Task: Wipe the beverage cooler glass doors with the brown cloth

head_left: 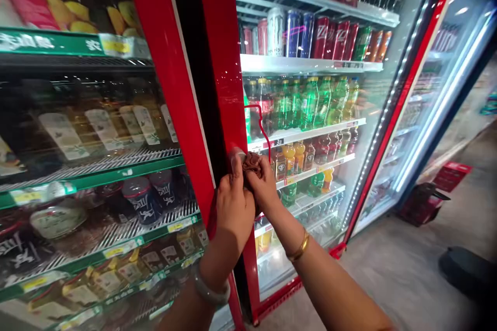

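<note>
Pressing a brown cloth (251, 162) against the red door frame (221, 62) of a drinks cooler, both hands closed on it.
Head view: the cloth sits just below centre, bunched up against the frame. The left hand (234, 204) wraps it from 7 o'clock, thumb raised, and the right hand (264, 186) pinches it from 4 o'clock, fingers curled tight with no gap showing. Green bottles (310, 103) stand on a shelf at 2 o'clock of the hands. The cloth looks soft, light and limp, likelier to fold than slip. A gathered fistful at its middle seems the surest hold, since loose edges would flop.
</note>
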Motion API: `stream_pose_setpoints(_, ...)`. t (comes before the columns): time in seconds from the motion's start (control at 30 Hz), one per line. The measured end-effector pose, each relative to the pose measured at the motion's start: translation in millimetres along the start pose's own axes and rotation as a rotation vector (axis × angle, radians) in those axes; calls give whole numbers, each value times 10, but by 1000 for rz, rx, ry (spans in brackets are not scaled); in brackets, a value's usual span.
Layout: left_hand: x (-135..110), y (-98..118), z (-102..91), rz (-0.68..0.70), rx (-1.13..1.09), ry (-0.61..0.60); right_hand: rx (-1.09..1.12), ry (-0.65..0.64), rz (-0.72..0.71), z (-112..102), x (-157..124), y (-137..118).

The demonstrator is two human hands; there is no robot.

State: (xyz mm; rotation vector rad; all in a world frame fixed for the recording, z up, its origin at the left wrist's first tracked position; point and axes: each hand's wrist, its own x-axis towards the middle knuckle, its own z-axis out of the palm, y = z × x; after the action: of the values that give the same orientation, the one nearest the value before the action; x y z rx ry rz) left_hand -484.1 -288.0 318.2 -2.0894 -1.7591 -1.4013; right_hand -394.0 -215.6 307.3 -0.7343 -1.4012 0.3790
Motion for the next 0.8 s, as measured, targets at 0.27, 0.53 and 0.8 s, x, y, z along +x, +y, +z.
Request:
stream_pose_setpoints(0.27, -226, 147, -4, 15, -41, 97, 136, 34, 89, -194, -141, -226)
stream_pose_setpoints(0.53, -1182, 717, -375, 237, -6, 81, -196, 175, -322, -1088, -1047, -892)
stream_pose_setpoints(0.8, -1555, 1305, -663, 409, -47, 187, -617, 134, -676, -2323, -1705, -1454)
